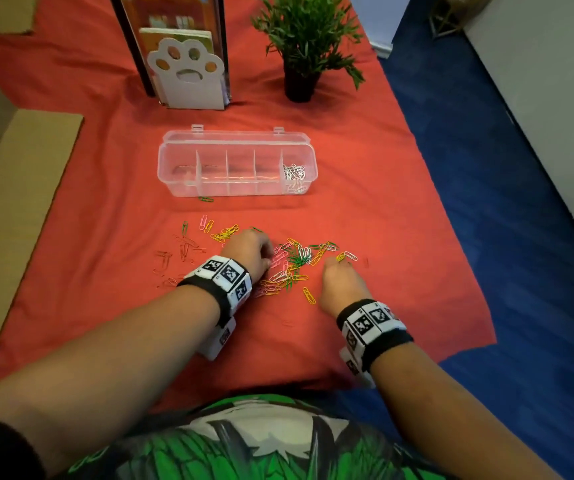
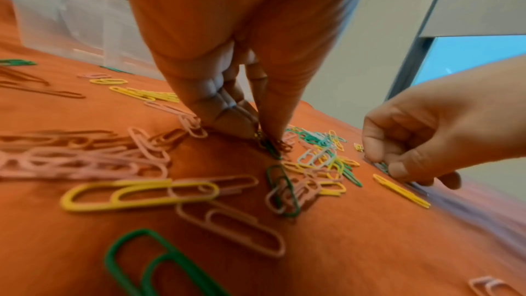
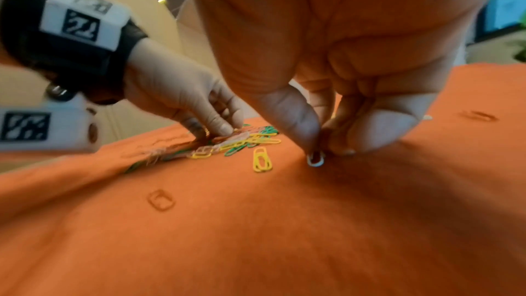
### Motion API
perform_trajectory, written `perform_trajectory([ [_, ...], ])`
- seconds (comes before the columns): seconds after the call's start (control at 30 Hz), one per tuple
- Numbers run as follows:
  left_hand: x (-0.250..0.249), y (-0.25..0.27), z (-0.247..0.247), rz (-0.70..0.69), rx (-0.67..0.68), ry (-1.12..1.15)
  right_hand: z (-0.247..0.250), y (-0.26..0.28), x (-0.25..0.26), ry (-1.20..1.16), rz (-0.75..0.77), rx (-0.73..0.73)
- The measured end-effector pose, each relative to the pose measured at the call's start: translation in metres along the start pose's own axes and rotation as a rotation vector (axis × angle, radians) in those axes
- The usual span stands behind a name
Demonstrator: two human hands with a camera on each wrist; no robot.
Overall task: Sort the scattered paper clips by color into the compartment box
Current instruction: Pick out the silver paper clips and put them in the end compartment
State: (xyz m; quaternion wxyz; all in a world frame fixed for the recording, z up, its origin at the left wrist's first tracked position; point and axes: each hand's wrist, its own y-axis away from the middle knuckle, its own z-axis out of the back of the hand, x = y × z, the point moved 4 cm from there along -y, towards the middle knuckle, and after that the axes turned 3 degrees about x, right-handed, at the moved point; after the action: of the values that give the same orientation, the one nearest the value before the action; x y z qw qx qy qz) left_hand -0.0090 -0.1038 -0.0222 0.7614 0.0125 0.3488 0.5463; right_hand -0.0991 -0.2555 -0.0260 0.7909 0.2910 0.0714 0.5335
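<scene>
On the red cloth [image 1: 365,188], the left hand [image 1: 249,252] is pinching a green paper clip [image 2: 270,147] in the scattered paper clips [image 1: 289,268]. The right hand [image 1: 342,284] is pinching a white paper clip [image 3: 315,158] beside them. Beyond is lying the clear compartment box [image 1: 174,174], white clips [image 1: 294,173] filling its rightmost compartment.

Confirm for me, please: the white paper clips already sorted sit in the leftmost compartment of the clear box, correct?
Not quite. The white paper clips sit in the rightmost compartment of the clear compartment box, as the head view shows; the other compartments look empty.
</scene>
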Motion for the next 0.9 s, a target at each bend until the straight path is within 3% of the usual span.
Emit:
perform_trajectory([
  [0.2, 0.011, 0.005, 0.012, 0.017, -0.078, -0.031, 0.012, -0.011, -0.008, -0.407, -0.004, -0.056],
  [0.3, 0.001, 0.009, 0.005, -0.037, -0.041, -0.055, 0.022, -0.014, -0.017, -0.254, -0.054, -0.087],
  [0.47, -0.014, 0.014, -0.013, -0.101, 0.068, -0.105, 0.009, -0.005, -0.013, 0.0, -0.061, 0.054],
  [0.6, -0.013, 0.013, -0.019, -0.096, 0.071, -0.123, -0.003, 0.004, 0.001, 0.038, 0.023, -0.03],
  [0.73, -0.011, 0.011, -0.018, -0.088, 0.072, -0.106, -0.004, 0.003, 0.006, -0.004, 0.027, 0.005],
  [0.8, -0.008, 0.011, -0.014, -0.065, 0.041, -0.063, 0.001, -0.004, 0.006, -0.129, 0.028, 0.038],
  [0.9, -0.002, 0.01, -0.005, -0.014, -0.012, 0.03, 0.012, -0.013, 0.003, -0.741, -0.067, 0.12],
])
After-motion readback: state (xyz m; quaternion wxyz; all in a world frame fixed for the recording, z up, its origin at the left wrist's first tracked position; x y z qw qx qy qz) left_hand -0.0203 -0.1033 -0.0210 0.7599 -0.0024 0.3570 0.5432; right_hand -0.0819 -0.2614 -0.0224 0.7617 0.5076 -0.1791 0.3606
